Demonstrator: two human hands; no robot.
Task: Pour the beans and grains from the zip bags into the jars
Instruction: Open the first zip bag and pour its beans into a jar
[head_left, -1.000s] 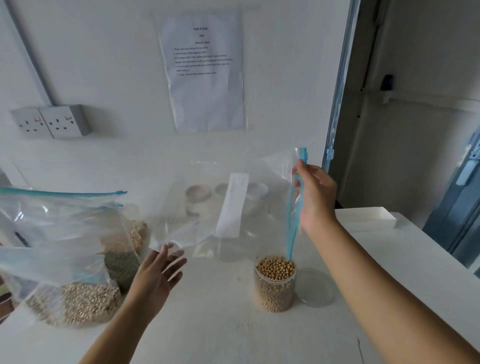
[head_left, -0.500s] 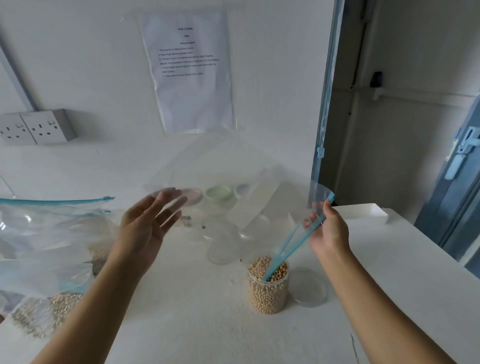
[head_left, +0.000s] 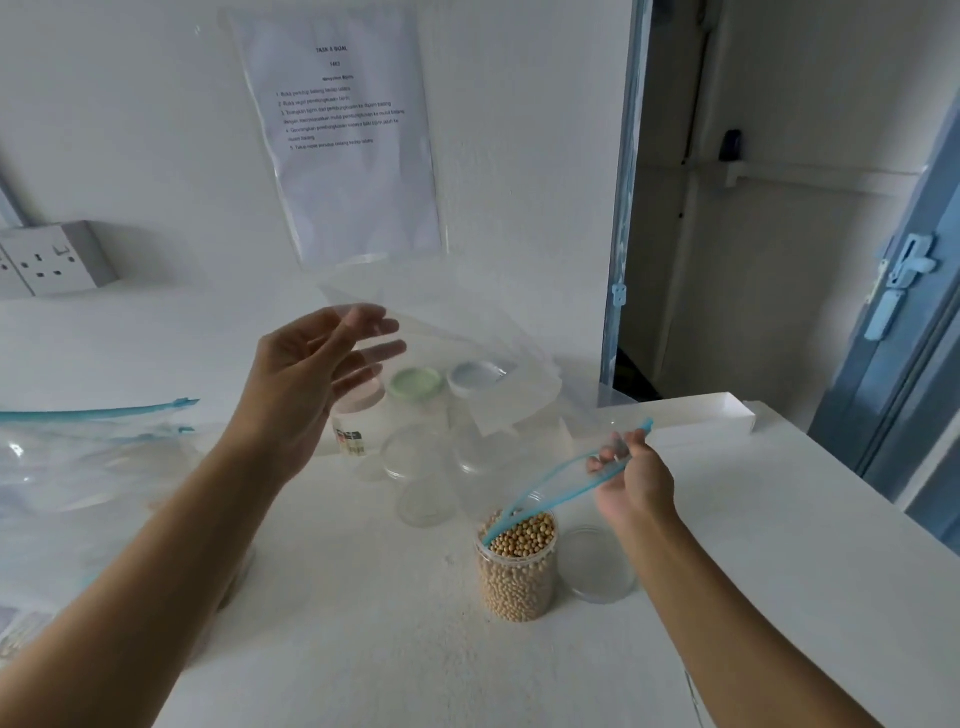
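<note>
1. Zip bag (head_left: 514, 400), clear and seemingly emptied, hangs slanted above and behind the bean jar (head_left: 517, 577). Its bottom is raised to the left, and one corner of its blue zip edge (head_left: 561, 493) dips among the beans (head_left: 522, 535).
2. Far left of the bean jar, more zip bags (head_left: 88, 457) lie on the bench (head_left: 415, 670). Their contents are too blurred to name.
3. Left hand (head_left: 306, 389), up and left of the bean jar, is open, with its fingers spread at the bag's raised bottom. Whether it touches the film I cannot tell.
4. To finish this pour well, I would lift that bottom higher and tap the film so stragglers slide down. The mouth corner should stay inside the rim until nothing rolls.
5. Behind the bean jar stand three lidded jars: pink (head_left: 358, 402), green (head_left: 418, 384) and pale blue (head_left: 475, 374). Open clear jars (head_left: 415, 467) stand nearer to it. All look empty through the film.
6. Bean jar is filled to the brim with pale round beans, so any more would likely spill.
7. Right hand (head_left: 631, 483), just up and right of the bean jar, pinches the zip edge.
8. Clear lid (head_left: 602, 564) lies just right of the bean jar, and a white tray (head_left: 727, 415) sits farther right.
</note>
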